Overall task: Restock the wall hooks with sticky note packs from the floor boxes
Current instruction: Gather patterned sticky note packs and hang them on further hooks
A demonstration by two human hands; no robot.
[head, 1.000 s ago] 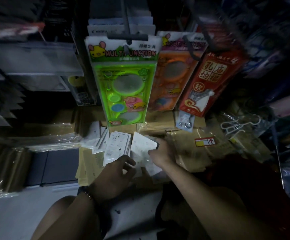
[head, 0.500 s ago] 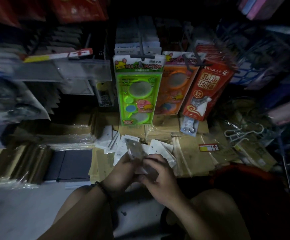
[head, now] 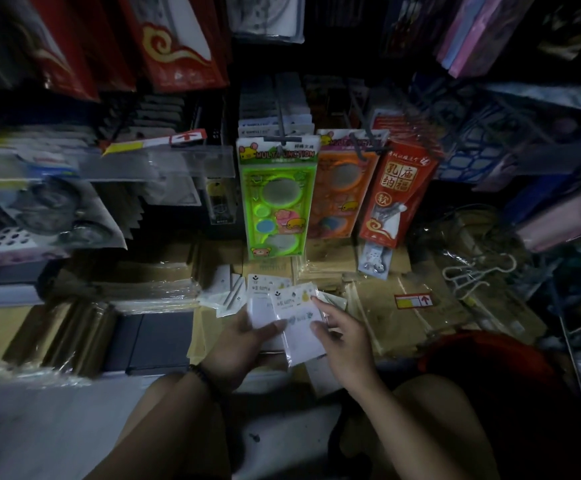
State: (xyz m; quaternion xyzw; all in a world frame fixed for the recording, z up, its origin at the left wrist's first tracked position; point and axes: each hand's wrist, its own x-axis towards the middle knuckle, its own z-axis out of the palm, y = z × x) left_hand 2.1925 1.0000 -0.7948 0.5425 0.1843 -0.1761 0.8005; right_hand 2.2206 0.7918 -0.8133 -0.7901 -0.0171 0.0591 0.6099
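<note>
1. Left hand: gripped a small stack of sticky note packs from beneath, thumb laid across their faces.
2. Right hand: pinched the right edge of the front pack, which was held between both hands.
3. Loose packs: lay just beyond the left hand.
4. Green stencil card: hung on a hook, well beyond both hands.

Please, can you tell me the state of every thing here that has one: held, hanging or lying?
left hand: grips the held sticky note packs, thumb on top.
right hand: pinches their right edge.
held sticky note packs: fanned, face up, in both hands.
loose packs: lying on the floor boxes, untouched.
green stencil pack: hanging on a hook.
red pack: hanging, tilted.
white hangers: lying on the boxes.
</note>
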